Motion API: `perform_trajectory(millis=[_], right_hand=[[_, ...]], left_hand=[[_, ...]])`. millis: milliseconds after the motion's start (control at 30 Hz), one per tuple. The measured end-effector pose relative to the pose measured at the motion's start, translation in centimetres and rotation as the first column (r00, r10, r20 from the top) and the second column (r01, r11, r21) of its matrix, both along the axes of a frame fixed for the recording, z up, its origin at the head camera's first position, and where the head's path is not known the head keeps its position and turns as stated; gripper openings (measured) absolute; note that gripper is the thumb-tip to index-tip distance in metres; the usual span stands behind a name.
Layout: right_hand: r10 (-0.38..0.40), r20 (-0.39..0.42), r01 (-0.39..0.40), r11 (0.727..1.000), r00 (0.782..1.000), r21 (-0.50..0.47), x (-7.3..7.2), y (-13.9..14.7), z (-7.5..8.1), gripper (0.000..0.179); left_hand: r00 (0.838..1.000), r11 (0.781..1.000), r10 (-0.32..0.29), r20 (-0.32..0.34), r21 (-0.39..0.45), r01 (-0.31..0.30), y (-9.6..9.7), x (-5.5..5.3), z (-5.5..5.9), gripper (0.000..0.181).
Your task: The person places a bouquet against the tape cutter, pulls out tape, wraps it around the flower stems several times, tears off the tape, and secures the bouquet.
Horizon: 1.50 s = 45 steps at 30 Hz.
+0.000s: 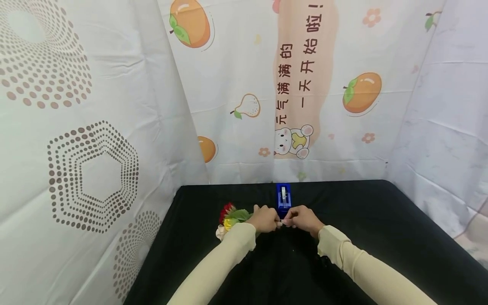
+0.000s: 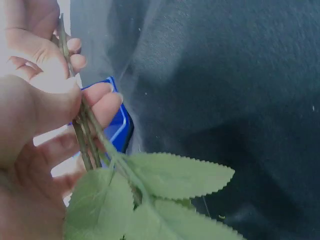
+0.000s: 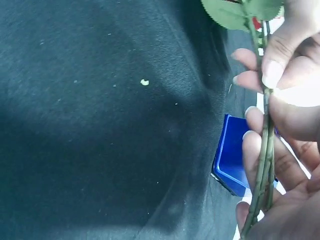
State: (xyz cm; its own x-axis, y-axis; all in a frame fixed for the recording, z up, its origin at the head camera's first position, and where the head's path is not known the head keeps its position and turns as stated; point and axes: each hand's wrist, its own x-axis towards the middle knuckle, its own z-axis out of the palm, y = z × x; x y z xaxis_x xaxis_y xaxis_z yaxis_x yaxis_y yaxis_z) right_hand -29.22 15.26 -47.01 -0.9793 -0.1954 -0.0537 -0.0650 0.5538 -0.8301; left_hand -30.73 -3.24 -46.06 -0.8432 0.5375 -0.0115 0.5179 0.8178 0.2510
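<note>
A bunch of flowers lies to the left in the head view, with a red bloom [image 1: 226, 211], a yellow bloom [image 1: 228, 223] and a pale bloom [image 1: 220, 232]. My left hand [image 1: 264, 219] pinches its green stems [image 2: 86, 142] just below the serrated leaves [image 2: 175, 175]. Nearer the stem ends, my right hand [image 1: 303, 219] pinches the same stems [image 3: 265, 165] between thumb and fingers. A small whitish spot shows between the fingertips; what it is I cannot tell. Right behind the hands stands a blue tape dispenser [image 1: 283, 199] with a roll in it.
Black cloth [image 1: 366, 228] covers the table, with a small pale scrap [image 3: 144, 82] on it. A patterned white curtain [image 1: 95, 169] hangs along the left, and a fruit-printed sheet [image 1: 236, 140] hangs behind the table's far edge.
</note>
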Motion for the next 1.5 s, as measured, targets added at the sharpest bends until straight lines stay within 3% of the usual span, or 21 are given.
perform_trajectory(millis=[333, 567, 700, 900, 1033, 1133, 1200, 1367, 1500], right_hand=[[0.014, 0.027, -0.014, 1.0, 1.0, 0.007, 0.7, 0.1, 0.3, 0.007], [0.031, 0.057, -0.029, 0.999, 0.998, -0.026, 1.0, 0.5, 0.2, 0.007], [0.025, 0.043, -0.025, 1.0, 0.999, 0.0, 1.0, 0.6, 0.4, 0.008], [0.039, -0.006, -0.039, 0.998, 0.999, 0.058, 1.2, 0.5, 0.5, 0.008], [0.125, -0.103, -0.11, 0.984, 0.987, 0.14, 1.2, 0.2, 0.4, 0.006], [0.209, -0.234, -0.148, 0.956, 0.949, 0.254, 1.3, 0.0, 0.2, 0.01], [0.275, -0.33, -0.166, 0.931, 0.903, 0.324, 1.4, -0.2, 0.2, 0.012], [0.42, -0.47, -0.201, 0.872, 0.776, 0.447, 1.6, -0.3, 0.3, 0.017], [0.463, -0.502, -0.181, 0.84, 0.731, 0.511, 1.8, -0.2, 0.2, 0.019]], left_hand=[[0.988, 0.996, 0.061, -0.141, -0.051, -0.068, 0.3, 1.3, 0.1, 0.013], [0.947, 0.992, -0.006, -0.322, -0.123, -0.036, 0.3, 1.8, -0.3, 0.009], [0.894, 0.986, -0.075, -0.442, -0.169, -0.001, 0.4, 1.8, -0.3, 0.006], [0.772, 0.954, -0.214, -0.599, -0.296, 0.035, 0.4, 2.0, -0.4, 0.019], [0.71, 0.93, -0.272, -0.65, -0.368, 0.019, 0.3, 2.1, -0.4, 0.026], [0.684, 0.929, -0.274, -0.677, -0.37, 0.005, 0.2, 2.1, -0.4, 0.03], [0.67, 0.933, -0.266, -0.693, -0.36, -0.001, 0.1, 2.0, -0.3, 0.031], [0.661, 0.937, -0.27, -0.7, -0.35, 0.011, 0.0, 2.1, -0.2, 0.025], [0.659, 0.935, -0.284, -0.697, -0.352, 0.032, 0.1, 2.2, -0.2, 0.016]])
